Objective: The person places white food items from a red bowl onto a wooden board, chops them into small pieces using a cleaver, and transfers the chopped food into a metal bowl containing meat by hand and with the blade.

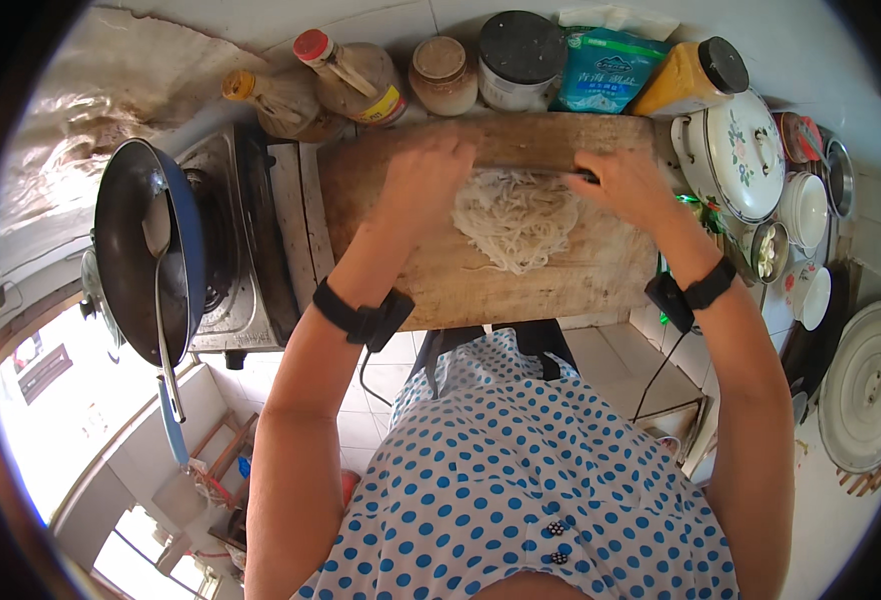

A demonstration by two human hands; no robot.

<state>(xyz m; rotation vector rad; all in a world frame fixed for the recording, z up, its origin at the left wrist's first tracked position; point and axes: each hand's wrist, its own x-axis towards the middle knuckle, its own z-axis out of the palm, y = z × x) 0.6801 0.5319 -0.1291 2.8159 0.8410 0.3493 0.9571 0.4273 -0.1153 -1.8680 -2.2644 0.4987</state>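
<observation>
On the wooden cutting board (561, 280), a pale heap of noodles (517, 218) lies between the two hands, its far edge under the long dark knife blade (536, 170) that runs from nine to three o'clock. The left hand (423, 178) sits at nine o'clock of the heap, fingers curled down on the blade's spine. The right hand (629, 185), at three o'clock, is closed around the handle end. Both are equally near. Beyond, at twelve o'clock, stand bottles (346, 80) and jars (517, 58).
</observation>
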